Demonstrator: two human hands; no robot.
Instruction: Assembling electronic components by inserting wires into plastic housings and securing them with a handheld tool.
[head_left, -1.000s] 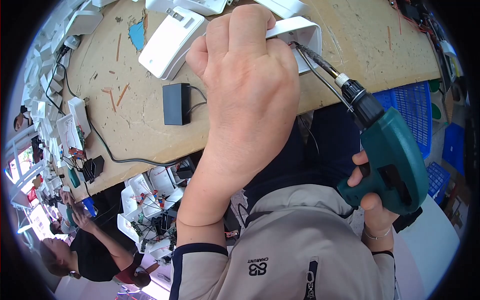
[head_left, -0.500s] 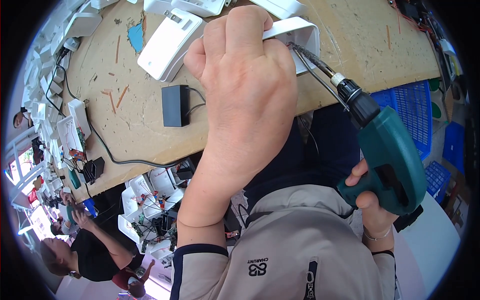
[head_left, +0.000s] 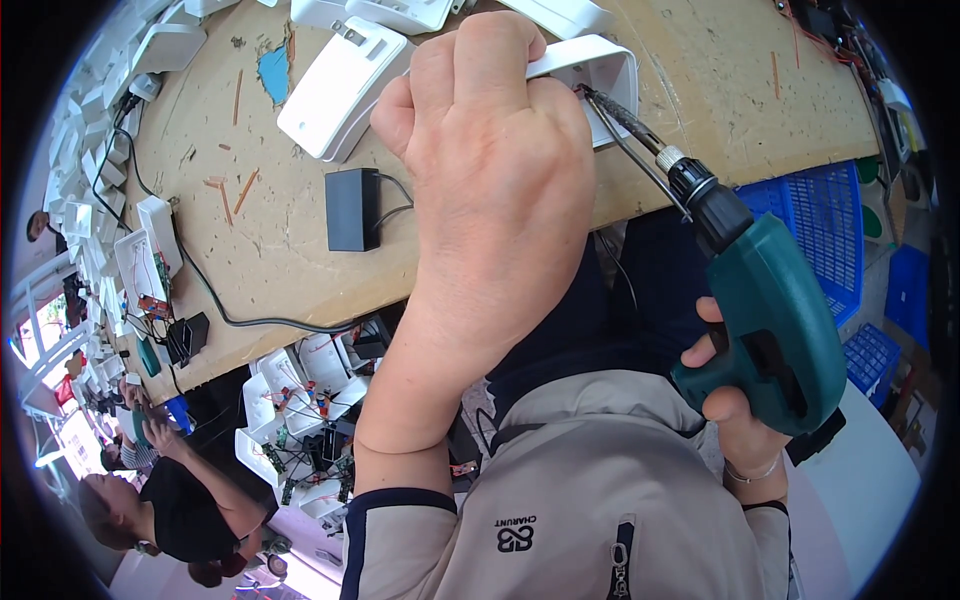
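Note:
My left hand reaches over the worktable and closes around a white plastic housing, whose hollow inside faces the right. A green soldering gun is gripped by its handle in my right hand. Its dark tip and the thin feed tube beside it point into the housing, ending at a small part near my left fingers. What the tip touches is too small to make out. Another white housing with two plug prongs lies against the left side of my left hand. Nearby sits a black box with a thin cable.
White housings pile up along the worktable's left end. A black cable runs along its edge. Below it are open housings with wired boards. Blue crates stand at right. A co-worker works at lower left.
The soldering gun's body and my right hand have shifted slightly left, while its tip stays inside the housing. My left hand keeps its hold almost unmoved.

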